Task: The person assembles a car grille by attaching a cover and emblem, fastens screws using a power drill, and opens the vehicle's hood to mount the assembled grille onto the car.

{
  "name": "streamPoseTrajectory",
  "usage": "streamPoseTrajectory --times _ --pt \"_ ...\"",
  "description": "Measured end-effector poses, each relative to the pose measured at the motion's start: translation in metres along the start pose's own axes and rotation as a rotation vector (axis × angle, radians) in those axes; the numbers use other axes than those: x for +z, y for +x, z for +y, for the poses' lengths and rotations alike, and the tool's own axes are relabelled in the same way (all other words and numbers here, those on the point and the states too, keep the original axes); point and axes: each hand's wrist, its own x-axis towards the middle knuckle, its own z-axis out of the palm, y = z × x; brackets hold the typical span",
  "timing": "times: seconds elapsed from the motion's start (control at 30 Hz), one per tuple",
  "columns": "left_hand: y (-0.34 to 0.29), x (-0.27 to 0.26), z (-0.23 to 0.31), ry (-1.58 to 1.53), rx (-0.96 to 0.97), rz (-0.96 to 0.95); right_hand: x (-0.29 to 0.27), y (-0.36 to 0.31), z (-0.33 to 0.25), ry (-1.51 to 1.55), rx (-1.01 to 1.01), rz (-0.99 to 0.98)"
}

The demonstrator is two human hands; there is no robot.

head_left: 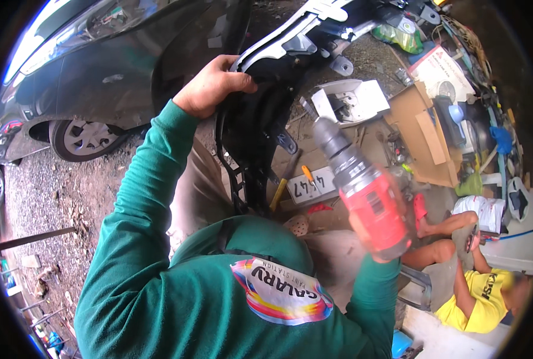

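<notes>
A long black car panel (248, 128), bumper-like in shape with a pale grey strip along its upper edge, stands across my lap and reaches to the top right. My left hand (209, 87) is closed over its upper left edge, thumb on the inner face. In my right hand (361, 230), blurred by motion, is a red and black cordless drill (374, 203). Its chuck and bit point up and left, apart from the panel. Below the panel lie a hammer (283, 182) with a yellow handle and a white number plate (313, 185) with an orange-handled tool on it.
A dark car (111, 66) stands at the left on gravel. An open white box (353, 102) with parts inside lies beyond the drill, next to a flattened cardboard box (419, 134). Clutter lines the right side, where another person in a yellow shirt (473, 299) sits.
</notes>
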Motion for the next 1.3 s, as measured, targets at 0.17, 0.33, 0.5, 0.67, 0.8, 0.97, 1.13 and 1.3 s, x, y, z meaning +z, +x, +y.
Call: streamPoseTrajectory --times 0.17,0.33,0.5,0.67,0.8,0.97,1.13,1.3 --pt "-0.016 0.015 0.025 0.072 0.021 -0.127 -0.021 0.038 -0.014 -0.150 -0.093 0.012" --pt "-0.014 0.013 0.018 0.026 0.029 -0.121 -0.021 0.045 -0.016 -0.073 -0.102 -0.005" --pt "-0.009 0.010 0.017 0.022 0.009 -0.187 -0.015 0.036 -0.008 -0.005 -0.006 0.001" --pt "-0.008 0.012 0.011 0.035 0.053 -0.178 -0.019 0.035 -0.009 -0.163 -0.093 -0.006" --pt "-0.017 0.016 0.026 0.059 0.007 -0.175 -0.017 0.027 -0.005 -0.011 0.003 0.044" --pt "-0.014 0.015 0.020 0.009 0.019 -0.164 -0.017 0.029 -0.006 0.061 0.049 0.042" --pt "-0.016 0.017 0.021 0.050 0.013 -0.148 -0.020 0.032 -0.010 0.058 0.038 0.011" --pt "-0.016 0.020 0.022 0.024 -0.018 -0.149 -0.028 0.032 -0.007 0.113 0.142 -0.029"
